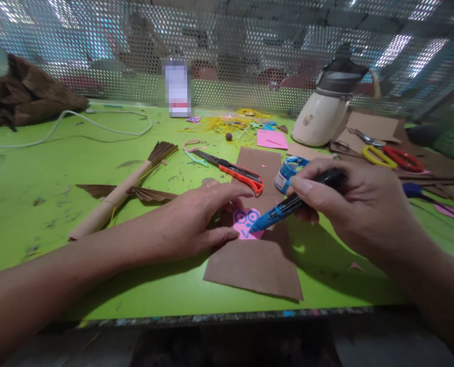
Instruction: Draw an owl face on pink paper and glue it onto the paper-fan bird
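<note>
My right hand (337, 204) is closed around a blue marker (276, 214), its tip on a small pink paper piece (245, 233). Blue round eyes and a few strokes are drawn on that piece. Beside its left edge, my left hand (196, 216) rests with the thumb touching the paper and the fingers apart; some fingertips are hidden. Under the pink piece lies a brown paper strip (253, 265), wider at its near end. An orange box cutter (242, 176) lies just beyond my left fingers. Near my right fingers stands a small blue paint jar (282, 178).
A rolled brown paper figure (112, 204) lies left. Behind are yellow shreds (219, 125), a pink sheet (272, 138) and a phone-like upright object (178, 89). A white jug (321, 117) and scissors (383, 153) are at right. A white cable (108, 114) crosses the green table (166, 290).
</note>
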`<state>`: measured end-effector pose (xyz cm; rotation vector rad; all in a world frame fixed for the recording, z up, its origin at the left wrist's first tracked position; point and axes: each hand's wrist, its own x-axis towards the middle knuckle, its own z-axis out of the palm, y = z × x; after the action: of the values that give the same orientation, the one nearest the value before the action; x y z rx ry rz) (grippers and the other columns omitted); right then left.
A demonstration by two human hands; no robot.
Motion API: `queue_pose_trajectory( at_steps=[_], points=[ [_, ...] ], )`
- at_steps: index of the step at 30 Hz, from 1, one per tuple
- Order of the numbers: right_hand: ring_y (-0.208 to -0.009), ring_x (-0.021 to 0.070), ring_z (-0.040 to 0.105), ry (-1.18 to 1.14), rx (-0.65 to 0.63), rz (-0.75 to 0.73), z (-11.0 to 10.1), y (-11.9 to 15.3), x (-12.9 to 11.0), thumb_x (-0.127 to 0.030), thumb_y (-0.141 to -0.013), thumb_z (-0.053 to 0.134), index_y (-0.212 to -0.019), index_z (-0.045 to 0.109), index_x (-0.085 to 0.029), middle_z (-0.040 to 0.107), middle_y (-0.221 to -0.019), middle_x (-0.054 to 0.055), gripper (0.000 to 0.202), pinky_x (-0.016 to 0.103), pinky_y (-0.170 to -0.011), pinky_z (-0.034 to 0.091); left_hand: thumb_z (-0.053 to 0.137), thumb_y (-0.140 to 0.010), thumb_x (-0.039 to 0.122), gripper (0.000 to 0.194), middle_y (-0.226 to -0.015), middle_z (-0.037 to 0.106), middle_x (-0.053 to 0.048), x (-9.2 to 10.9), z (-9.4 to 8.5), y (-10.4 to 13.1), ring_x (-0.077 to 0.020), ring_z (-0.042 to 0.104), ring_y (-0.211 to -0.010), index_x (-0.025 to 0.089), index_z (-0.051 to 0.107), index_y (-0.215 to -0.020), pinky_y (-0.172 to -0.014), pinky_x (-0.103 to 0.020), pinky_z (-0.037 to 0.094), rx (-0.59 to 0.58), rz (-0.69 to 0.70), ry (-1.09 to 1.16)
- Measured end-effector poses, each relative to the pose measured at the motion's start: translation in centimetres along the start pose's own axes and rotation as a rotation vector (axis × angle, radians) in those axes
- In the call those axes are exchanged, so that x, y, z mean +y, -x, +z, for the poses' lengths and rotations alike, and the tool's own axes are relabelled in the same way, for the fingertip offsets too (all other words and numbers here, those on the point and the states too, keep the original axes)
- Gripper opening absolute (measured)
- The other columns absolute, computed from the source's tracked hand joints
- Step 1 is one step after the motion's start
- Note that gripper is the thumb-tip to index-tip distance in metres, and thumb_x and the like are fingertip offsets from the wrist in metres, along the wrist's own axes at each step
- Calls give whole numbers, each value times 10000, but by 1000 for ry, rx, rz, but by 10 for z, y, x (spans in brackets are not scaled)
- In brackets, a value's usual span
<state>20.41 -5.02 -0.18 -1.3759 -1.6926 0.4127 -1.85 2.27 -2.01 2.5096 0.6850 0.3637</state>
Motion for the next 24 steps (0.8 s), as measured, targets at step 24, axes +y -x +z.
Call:
queue_pose_trajectory(
  at_steps=[24],
  points=[
    [-460, 58, 477, -21, -38, -45, -1, 0, 1, -235, -878, 589, -622, 568, -181, 525, -533, -55, 262, 188, -436, 378, 652, -850, 236, 518, -1083, 646, -28, -2, 2, 0, -197, 607, -977, 260, 480, -1338, -843, -311, 472, 15, 21, -4]
  ],
)
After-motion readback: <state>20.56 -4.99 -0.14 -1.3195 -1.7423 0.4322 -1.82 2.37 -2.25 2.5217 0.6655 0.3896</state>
